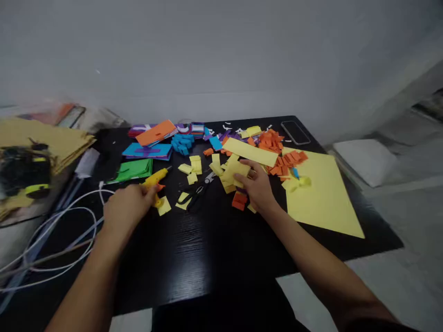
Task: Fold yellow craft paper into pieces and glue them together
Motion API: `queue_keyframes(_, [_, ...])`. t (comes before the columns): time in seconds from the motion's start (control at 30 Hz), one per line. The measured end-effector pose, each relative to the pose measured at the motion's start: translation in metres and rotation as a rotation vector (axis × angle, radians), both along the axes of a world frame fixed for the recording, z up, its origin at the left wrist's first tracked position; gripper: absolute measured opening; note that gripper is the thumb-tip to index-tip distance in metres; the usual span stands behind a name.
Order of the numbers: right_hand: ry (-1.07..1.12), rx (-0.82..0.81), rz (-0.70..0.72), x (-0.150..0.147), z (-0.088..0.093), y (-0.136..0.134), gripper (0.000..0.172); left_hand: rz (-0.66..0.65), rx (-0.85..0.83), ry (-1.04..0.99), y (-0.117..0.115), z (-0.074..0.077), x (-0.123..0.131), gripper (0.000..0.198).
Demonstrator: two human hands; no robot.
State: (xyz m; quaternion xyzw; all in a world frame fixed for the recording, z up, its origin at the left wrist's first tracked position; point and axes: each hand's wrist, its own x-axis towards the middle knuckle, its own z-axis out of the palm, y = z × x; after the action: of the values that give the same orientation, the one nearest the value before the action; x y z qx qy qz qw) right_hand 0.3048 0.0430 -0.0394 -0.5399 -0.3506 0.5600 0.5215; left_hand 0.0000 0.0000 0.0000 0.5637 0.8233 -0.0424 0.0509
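My left hand (128,205) is closed round a yellow hot glue gun (156,177), its nozzle pointing up and to the right. Between the thumb and fingers of my right hand (256,184) is a yellow paper piece (236,173), held above a heap of cut yellow strips. Black-handled scissors (198,191) lie on the table between the two hands. Close below my right hand sits a folded orange paper piece (239,201). A small yellow paper square (164,206) lies beside the glue gun.
The black table (194,258) backs onto a wall. Green paper (134,169), blue stacks (147,151) and orange pieces (270,140) lie along the back. A yellow sheet (321,193) and a phone (295,132) are at right. A white cable (93,216) loops at left.
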Motion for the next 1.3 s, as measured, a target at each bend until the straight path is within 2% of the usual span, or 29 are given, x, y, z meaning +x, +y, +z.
queue_keyframes(0.1, [0.08,0.015,0.057,-0.001,-0.002,-0.001,0.058,-0.194,0.214,-0.063,-0.007,-0.007,0.029,0.041])
queue_keyframes(0.23, [0.173,0.019,0.077,-0.002,-0.003,-0.001,0.059,-0.653,0.325,-0.297,-0.014,-0.022,0.069,0.026])
queue_keyframes(0.3, [0.193,0.004,0.081,-0.002,-0.003,-0.001,0.06,-0.725,0.34,-0.306,-0.012,-0.027,0.087,0.024])
queue_keyframes(0.47, [0.201,0.017,0.086,-0.003,-0.007,-0.001,0.061,-0.62,0.274,-0.174,0.009,-0.031,0.125,0.037])
queue_keyframes(0.57, [0.225,0.021,0.078,-0.003,-0.01,0.0,0.061,-0.563,0.246,-0.228,0.02,-0.032,0.14,0.034])
queue_keyframes(0.67, [0.226,0.023,0.067,-0.002,-0.011,0.001,0.061,-0.522,0.258,-0.288,0.024,-0.032,0.144,0.026])
queue_keyframes(0.73, [0.233,0.035,0.063,-0.002,-0.01,0.001,0.06,-0.5,0.267,-0.334,0.024,-0.031,0.14,0.021])
queue_keyframes(0.8, [0.26,0.044,0.065,-0.003,-0.007,-0.001,0.06,-0.468,0.272,-0.466,0.023,-0.03,0.132,0.019])
queue_keyframes(0.93, [0.326,0.025,0.096,-0.005,0.004,-0.006,0.06,-0.407,0.307,-0.996,0.017,-0.033,0.112,0.024])
queue_keyframes(1.03, [0.319,0.024,0.111,-0.005,0.009,-0.008,0.058,-0.329,0.286,-1.268,0.013,-0.038,0.095,0.034])
queue_keyframes(1.1, [0.284,0.052,0.11,-0.005,0.009,-0.009,0.056,-0.289,0.294,-1.357,0.012,-0.04,0.084,0.042])
queue_keyframes(1.3, [0.042,0.216,0.191,-0.011,-0.006,-0.013,0.046,-0.271,0.267,-1.429,0.004,-0.037,0.061,0.035])
